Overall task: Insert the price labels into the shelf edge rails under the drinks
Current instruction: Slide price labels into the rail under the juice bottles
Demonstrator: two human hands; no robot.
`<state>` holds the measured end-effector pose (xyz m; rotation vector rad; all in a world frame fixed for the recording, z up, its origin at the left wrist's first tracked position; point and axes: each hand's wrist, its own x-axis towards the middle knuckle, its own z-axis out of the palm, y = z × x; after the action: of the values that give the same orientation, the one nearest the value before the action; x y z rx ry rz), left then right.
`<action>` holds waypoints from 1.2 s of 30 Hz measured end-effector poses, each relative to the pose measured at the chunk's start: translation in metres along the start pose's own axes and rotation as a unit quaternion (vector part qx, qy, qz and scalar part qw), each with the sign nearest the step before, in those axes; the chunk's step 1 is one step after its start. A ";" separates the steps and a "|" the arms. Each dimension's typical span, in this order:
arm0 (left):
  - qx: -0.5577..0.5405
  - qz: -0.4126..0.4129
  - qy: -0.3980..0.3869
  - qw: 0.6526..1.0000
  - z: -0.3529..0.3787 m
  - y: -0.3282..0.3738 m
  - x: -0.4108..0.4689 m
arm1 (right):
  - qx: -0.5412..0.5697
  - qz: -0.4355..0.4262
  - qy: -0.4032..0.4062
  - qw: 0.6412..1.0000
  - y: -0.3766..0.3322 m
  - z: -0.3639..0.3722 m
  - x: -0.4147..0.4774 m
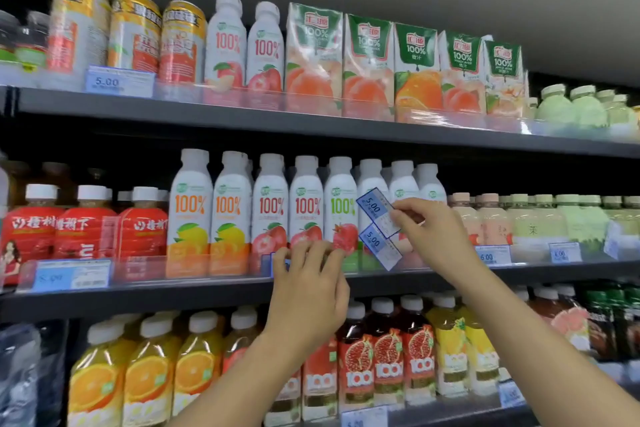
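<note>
My right hand [427, 236] pinches two blue-and-white price labels [377, 230] reading 5.00, held in front of the white 100% juice bottles [306, 208] on the middle shelf. My left hand [308, 282] has its fingertips curled at the clear edge rail [194, 269] of that shelf, on a blue label [277, 262] that is mostly hidden behind the fingers. Whether that label sits inside the rail cannot be told.
Labels sit in the middle rail at the left [72, 276] and right [491, 255], and one in the top rail [119, 81]. Cans and juice cartons [367, 66] fill the top shelf. Orange and pomegranate bottles [388, 360] fill the bottom shelf.
</note>
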<state>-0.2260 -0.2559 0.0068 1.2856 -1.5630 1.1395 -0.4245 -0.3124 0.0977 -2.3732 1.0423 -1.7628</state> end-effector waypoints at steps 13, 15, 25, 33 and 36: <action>0.076 -0.135 -0.024 0.988 0.047 0.064 0.066 | 0.056 -0.049 -0.042 0.996 0.093 -0.021 0.010; 0.066 -0.128 -0.052 0.988 0.046 0.063 0.066 | 0.067 -0.058 -0.044 0.995 0.100 -0.021 0.009; -0.094 -0.202 0.021 0.974 0.023 0.061 0.070 | 0.137 -0.060 -0.016 0.989 0.107 -0.014 0.009; -0.031 -0.072 -0.009 0.997 0.031 0.055 0.000 | 0.190 -0.087 -0.038 0.977 0.088 0.003 0.005; 0.018 -0.042 -0.022 0.999 0.037 0.050 -0.005 | 0.181 -0.100 -0.041 0.978 0.085 0.012 0.006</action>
<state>-0.2755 -0.2863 -0.0160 1.3966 -1.5110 1.0973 -0.4563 -0.3863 0.0662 -2.3534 0.4365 -1.7154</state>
